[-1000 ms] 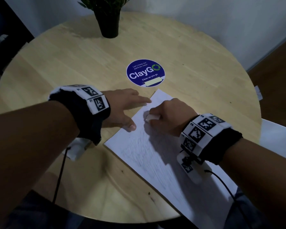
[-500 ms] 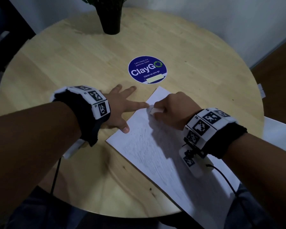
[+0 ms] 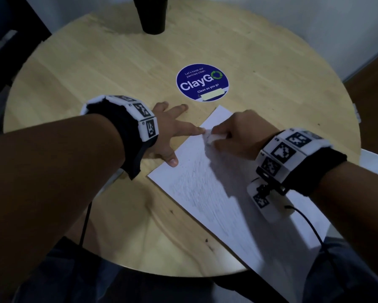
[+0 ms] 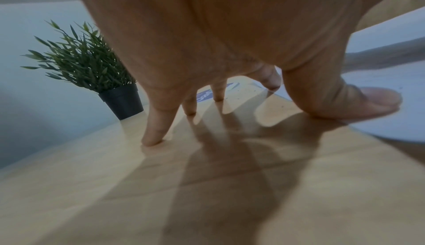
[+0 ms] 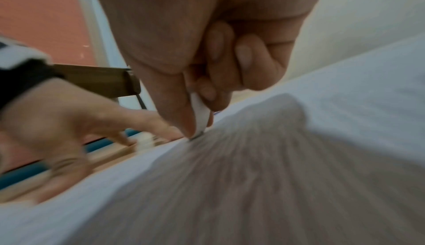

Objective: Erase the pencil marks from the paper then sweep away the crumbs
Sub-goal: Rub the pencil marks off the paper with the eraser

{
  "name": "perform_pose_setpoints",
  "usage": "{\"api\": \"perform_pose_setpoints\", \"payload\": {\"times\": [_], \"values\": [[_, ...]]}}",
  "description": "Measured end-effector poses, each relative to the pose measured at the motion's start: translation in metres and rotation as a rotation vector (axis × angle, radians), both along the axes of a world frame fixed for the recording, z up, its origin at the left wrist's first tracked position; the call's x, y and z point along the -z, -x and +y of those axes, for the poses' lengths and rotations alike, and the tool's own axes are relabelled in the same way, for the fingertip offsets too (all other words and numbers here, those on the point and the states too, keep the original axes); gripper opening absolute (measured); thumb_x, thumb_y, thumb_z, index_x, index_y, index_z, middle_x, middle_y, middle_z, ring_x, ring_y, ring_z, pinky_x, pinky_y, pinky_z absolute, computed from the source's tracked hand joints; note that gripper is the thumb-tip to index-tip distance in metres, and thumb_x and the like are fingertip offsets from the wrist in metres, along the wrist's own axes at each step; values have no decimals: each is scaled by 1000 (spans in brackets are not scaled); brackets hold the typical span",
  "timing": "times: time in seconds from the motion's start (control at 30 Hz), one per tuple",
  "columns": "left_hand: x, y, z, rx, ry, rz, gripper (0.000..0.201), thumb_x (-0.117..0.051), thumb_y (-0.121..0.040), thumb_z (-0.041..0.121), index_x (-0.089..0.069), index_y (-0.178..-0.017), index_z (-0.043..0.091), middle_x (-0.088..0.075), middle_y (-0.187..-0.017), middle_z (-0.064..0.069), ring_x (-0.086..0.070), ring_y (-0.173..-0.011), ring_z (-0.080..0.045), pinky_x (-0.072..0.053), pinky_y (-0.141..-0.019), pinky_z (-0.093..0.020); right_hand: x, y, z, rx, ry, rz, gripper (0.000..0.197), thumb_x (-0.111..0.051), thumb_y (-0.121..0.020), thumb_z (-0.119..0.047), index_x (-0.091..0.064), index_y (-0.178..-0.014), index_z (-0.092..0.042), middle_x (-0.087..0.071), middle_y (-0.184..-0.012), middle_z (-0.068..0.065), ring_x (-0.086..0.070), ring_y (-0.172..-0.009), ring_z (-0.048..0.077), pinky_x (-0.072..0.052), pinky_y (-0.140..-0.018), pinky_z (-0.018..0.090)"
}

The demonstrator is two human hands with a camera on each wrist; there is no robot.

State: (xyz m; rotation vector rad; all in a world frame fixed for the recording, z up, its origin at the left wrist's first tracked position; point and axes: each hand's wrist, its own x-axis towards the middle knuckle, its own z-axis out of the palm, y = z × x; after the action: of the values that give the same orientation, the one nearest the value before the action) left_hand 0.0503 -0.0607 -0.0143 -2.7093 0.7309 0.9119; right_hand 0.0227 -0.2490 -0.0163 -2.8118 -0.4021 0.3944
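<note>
Near the far left corner of the paper (image 3: 205,193), on the round wooden table (image 3: 96,62), we pinch a white eraser (image 3: 211,138) in our right hand (image 3: 238,136) and rub. Our left hand (image 3: 172,130) lies spread flat, thumb and forefinger pinning the sheet's left edge. Erasing is underway; grey pencil marks (image 3: 194,189) remain nearer us, so next we likely work the eraser toward them before sweeping crumbs.

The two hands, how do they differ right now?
The left hand lies spread with straight fingers, holding nothing; the right hand is curled, pinching the eraser. The left rests mostly on the table, only index tip and thumb on the paper; the right works over the paper. Both wear marker wristbands.
</note>
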Motion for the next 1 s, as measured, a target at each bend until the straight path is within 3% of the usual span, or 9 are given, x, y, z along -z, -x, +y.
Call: {"api": "perform_pose_setpoints", "payload": {"times": [0.07, 0.2, 0.33, 0.47, 0.6, 0.73, 0.87, 1.0], "values": [[3, -1, 2, -10, 10, 3, 101, -75, -75, 51, -3, -145, 59, 20, -160, 2, 10, -146, -39, -15, -113, -54, -2, -6, -4, 73, 5, -21, 24, -56, -87, -32, -67, -76, -13, -54, -63, 4, -52, -69, 26, -39, -59, 29], [4, 0, 2, -16, 24, -9, 101, -76, -75, 49, -4, -145, 59, 19, -160, 3, 9, -146, -38, -15, -113, -54, 1, 9, 10, -125, 21, 19, 23, -55, -86, -34, -71, -89, -17, -64, -76, 6, -56, -74, 25, -49, -70, 34], [3, 0, 2, -18, 12, -5, 100, -75, -76, 50, -3, -145, 59, 20, -160, 3, 10, -146, -39, -14, -113, -55, -1, -2, -1, 25, -11, -14, 24, -55, -87, -33, -68, -80, -14, -55, -65, 4, -51, -68, 25, -41, -62, 30], [3, -1, 2, -27, 18, 2, 100, -76, -76, 49, -3, -144, 61, 20, -160, 5, 10, -146, -38, -15, -112, -55, 3, 13, 11, -155, 26, 16, 21, -54, -86, -33, -69, -86, -18, -62, -74, 5, -53, -71, 23, -48, -69, 34], [2, 0, 1, -18, 8, -1, 99, -74, -77, 50, -3, -144, 60, 21, -160, 4, 10, -146, -38, -14, -113, -54, -2, -2, -3, -7, 21, -21, 25, -54, -88, -35, -69, -85, -15, -62, -73, 7, -54, -72, 27, -41, -64, 30], [1, 1, 1, -13, 5, -6, 99, -74, -77, 50, -3, -145, 59, 21, -160, 2, 9, -146, -37, -15, -113, -51, 2, 17, 13, -194, 36, 21, 21, -56, -87, -35, -69, -88, -19, -66, -79, 4, -53, -73, 23, -47, -71, 33], [2, 0, 1, -13, 8, -3, 99, -75, -76, 51, -3, -145, 59, 21, -160, 3, 9, -146, -38, -14, -113, -53, 2, 1, 0, -3, 21, -19, 25, -54, -89, -36, -61, -72, -19, -52, -64, 1, -48, -68, 26, -37, -64, 29], [3, 0, 1, -19, 10, -5, 99, -75, -77, 50, -3, -145, 59, 21, -160, 4, 10, -146, -37, -15, -113, -53, 5, 21, 13, -146, 50, 57, 20, -52, -88, -39, -65, -87, -24, -61, -79, 1, -54, -77, 24, -48, -74, 34]]}}
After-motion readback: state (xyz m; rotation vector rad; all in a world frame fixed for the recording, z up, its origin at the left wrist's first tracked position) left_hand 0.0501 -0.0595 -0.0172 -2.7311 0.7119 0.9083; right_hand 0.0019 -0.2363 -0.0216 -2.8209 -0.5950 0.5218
